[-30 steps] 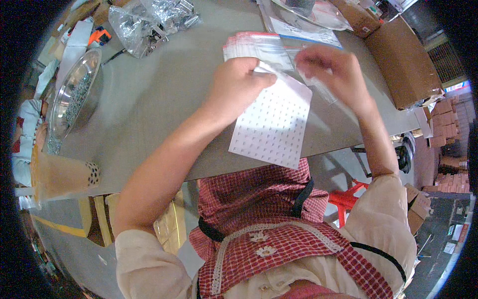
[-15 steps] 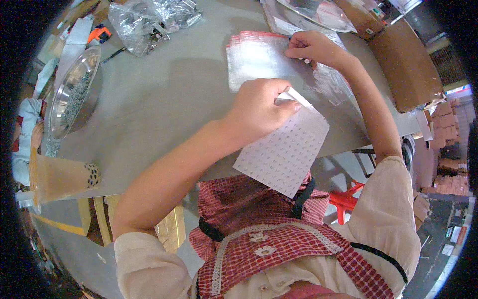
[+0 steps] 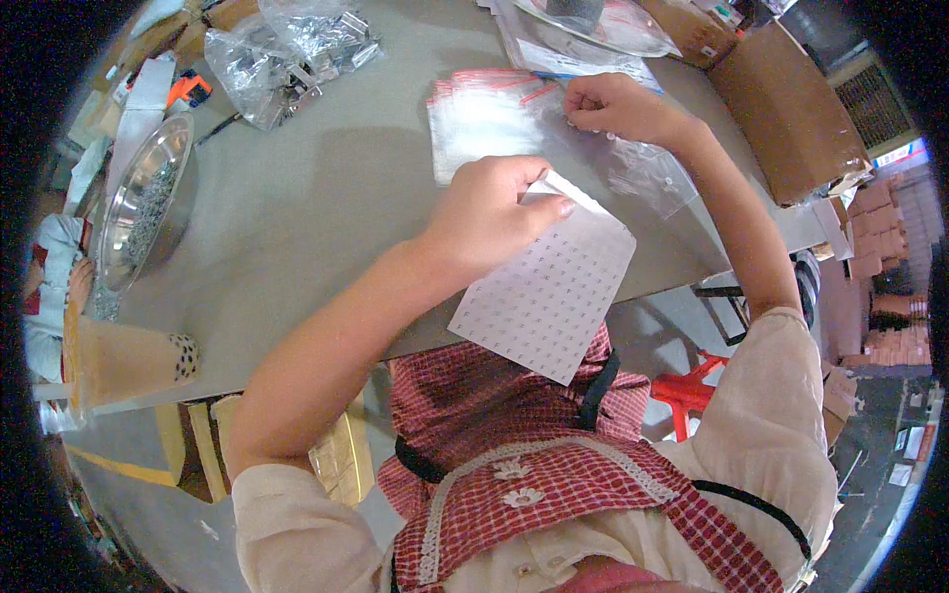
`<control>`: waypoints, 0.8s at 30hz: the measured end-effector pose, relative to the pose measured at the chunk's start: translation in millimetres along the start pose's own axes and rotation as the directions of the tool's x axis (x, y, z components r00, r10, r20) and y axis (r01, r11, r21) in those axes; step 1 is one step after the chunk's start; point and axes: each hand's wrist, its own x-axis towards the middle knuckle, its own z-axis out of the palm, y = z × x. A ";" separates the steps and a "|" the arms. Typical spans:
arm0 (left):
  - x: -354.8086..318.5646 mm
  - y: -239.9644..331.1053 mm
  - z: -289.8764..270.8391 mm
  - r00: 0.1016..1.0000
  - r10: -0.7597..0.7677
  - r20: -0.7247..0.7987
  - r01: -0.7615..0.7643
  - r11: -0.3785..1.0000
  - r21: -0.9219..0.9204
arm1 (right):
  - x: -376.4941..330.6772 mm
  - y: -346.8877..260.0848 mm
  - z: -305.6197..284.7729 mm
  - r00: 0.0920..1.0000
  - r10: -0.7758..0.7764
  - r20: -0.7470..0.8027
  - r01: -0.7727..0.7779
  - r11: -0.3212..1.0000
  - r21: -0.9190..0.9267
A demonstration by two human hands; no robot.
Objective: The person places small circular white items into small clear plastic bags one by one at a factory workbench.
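Note:
My left hand pinches the upper edge of a white paper sheet printed with rows of small dark marks. The sheet hangs tilted over the table's near edge, above my apron. Farther out, my right hand is closed with its fingers curled inward; whatever they hold, if anything, is hidden. Just left of it lies a fanned stack of clear zip bags with red top strips. Below the right wrist rests a clear plastic bag, whose contents are too blurred to make out.
At the left stand a metal bowl of small grey pieces and a cup of milky drink near the table edge. A plastic bag of metal parts lies far left. A cardboard box stands at the right, a red stool below.
My left hand and the sheet have shifted slightly left in the picture. My right hand appears a little lower, with its fingers more curled.

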 end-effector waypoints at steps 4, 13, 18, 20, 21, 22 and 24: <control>-1.5 1.6 1.6 1.000 0.018 -0.017 -0.017 1.000 0.017 | 1.2 2.6 -4.0 0.993 0.006 -0.115 -0.047 0.934 -0.355; -0.8 0.7 2.9 0.998 0.022 -0.051 -0.018 0.997 0.078 | -14.1 3.6 -30.3 0.988 0.146 -0.056 -0.152 0.983 -0.105; 0.0 1.8 0.9 1.000 -0.015 -0.027 0.016 0.999 0.034 | -13.4 -4.5 -22.4 0.995 0.098 0.021 -0.100 0.989 0.105; -1.0 2.3 -1.2 0.999 0.009 -0.038 -0.006 0.996 0.091 | -13.8 -3.0 -28.6 0.974 0.200 0.105 -0.220 0.942 0.253; -0.8 3.2 -0.8 0.999 0.027 -0.040 -0.022 0.993 0.115 | -15.8 4.1 -30.8 0.957 0.270 0.109 -0.291 0.913 0.285; 0.4 3.2 0.5 0.999 0.028 -0.039 -0.023 0.993 0.113 | -18.7 18.1 -31.6 0.933 0.343 0.111 -0.360 0.878 0.316; 2.3 1.4 2.9 0.999 0.025 -0.039 -0.020 0.993 0.114 | -25.1 49.8 -37.9 0.914 0.393 0.102 -0.401 0.832 0.383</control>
